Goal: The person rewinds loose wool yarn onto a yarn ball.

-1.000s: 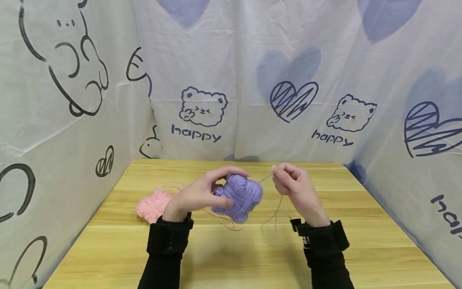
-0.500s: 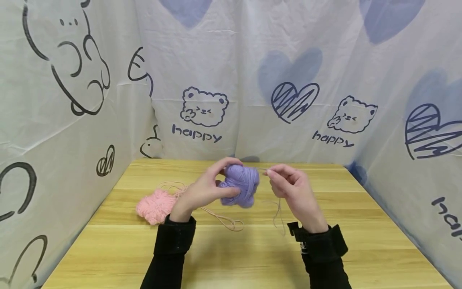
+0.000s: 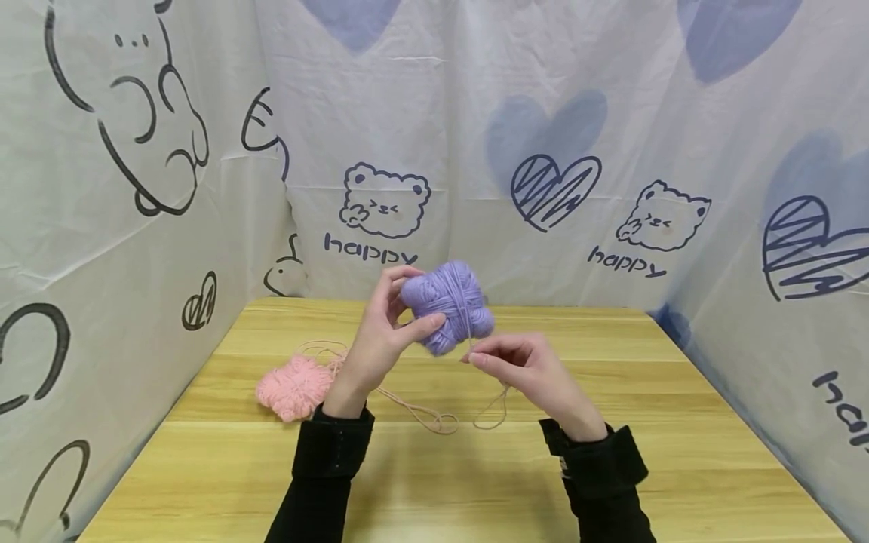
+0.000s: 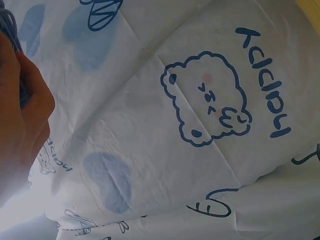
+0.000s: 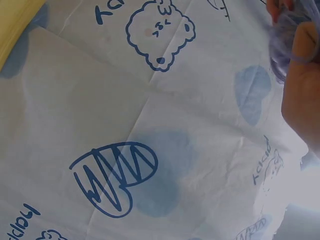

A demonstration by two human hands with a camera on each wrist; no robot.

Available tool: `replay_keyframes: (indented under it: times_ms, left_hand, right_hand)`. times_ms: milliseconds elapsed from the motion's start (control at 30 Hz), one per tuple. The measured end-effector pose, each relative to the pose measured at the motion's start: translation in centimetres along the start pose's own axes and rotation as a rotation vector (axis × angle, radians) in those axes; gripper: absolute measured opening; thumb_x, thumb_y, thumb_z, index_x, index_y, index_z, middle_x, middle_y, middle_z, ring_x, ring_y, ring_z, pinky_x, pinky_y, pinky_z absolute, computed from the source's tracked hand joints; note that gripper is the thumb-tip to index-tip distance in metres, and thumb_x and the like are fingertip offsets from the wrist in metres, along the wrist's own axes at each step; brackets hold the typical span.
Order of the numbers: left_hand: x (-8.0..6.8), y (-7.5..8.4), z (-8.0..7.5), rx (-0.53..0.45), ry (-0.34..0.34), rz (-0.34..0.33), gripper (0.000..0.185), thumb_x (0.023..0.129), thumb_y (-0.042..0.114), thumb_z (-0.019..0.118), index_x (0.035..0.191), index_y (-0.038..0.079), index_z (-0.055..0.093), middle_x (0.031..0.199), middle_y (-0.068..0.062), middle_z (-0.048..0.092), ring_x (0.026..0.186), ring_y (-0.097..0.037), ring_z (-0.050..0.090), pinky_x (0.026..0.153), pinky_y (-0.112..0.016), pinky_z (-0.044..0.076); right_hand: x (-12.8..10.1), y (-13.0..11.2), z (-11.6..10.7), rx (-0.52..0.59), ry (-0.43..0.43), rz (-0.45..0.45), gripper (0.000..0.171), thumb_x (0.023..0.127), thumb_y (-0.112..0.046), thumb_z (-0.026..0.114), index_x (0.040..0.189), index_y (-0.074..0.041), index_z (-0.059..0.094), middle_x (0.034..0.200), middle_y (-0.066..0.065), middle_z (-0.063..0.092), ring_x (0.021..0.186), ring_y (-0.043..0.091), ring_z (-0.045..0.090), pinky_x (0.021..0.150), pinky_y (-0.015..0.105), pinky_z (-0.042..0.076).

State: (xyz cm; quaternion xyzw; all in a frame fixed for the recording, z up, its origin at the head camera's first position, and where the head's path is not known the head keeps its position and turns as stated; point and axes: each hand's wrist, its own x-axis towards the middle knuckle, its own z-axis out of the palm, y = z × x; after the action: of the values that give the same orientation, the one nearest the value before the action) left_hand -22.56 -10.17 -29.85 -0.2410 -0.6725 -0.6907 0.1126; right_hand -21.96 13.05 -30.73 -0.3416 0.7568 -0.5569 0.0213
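A ball of purple yarn, with strands wound across its middle, is held above the table in my left hand. The left thumb lies across its near face and the fingers go behind it. Just below and right of the ball, my right hand pinches the purple strand, which runs taut from the ball to the fingertips. A loose loop of the strand hangs under the right hand. At the edge of the left wrist view shows the left hand; the right wrist view catches the right hand beside the purple yarn.
A pink ball of yarn lies on the wooden table, left of my left forearm. Its loose pale strand trails rightward over the tabletop. White printed cloth hangs behind the table and along both sides.
My left hand has raised the purple ball and turned it. My right hand has moved left and down, bringing the pinched strand down from the ball's far side to its near side.
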Motion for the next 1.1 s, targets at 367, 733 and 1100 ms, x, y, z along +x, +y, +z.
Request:
replay_keyframes:
  times_ms: [367, 733, 1100]
  left_hand:
    - [-0.3, 0.9, -0.3, -0.223, -0.153, 0.015, 0.059, 0.084, -0.002, 0.062, 0.135, 0.015, 0.037, 0.131, -0.015, 0.046, 0.117, -0.030, 0.055, 0.093, -0.041, 0.054]
    - [-0.9, 1.1, -0.3, -0.181, -0.466, -0.046, 0.060, 0.081, 0.002, 0.069, 0.135, 0.012, 0.047, 0.122, -0.015, 0.053, 0.105, -0.026, 0.059, 0.085, -0.045, 0.057]
    - [-0.6, -0.1, 0.3, 0.228, -0.526, -0.038, 0.056, 0.079, 0.010, 0.072, 0.132, 0.016, 0.054, 0.124, -0.006, 0.057, 0.106, -0.021, 0.055, 0.081, -0.035, 0.057]
  right_hand:
    - [0.5, 1.1, -0.7, 0.063, -0.034, 0.043, 0.015, 0.093, -0.005, 0.056, 0.100, 0.001, 0.069, 0.076, -0.008, 0.064, 0.058, 0.004, 0.044, 0.048, 0.024, 0.037]
    - [0.3, 1.5, -1.6, 0.169, 0.008, 0.152, 0.015, 0.097, -0.008, 0.049, 0.086, -0.012, 0.059, 0.067, -0.009, 0.047, 0.055, 0.003, 0.042, 0.050, 0.017, 0.037]
    - [0.2, 1.0, -1.8, 0.205, 0.126, 0.042, 0.021, 0.100, -0.020, 0.050, 0.092, -0.001, 0.054, 0.060, -0.005, 0.036, 0.049, 0.011, 0.031, 0.046, 0.033, 0.021]
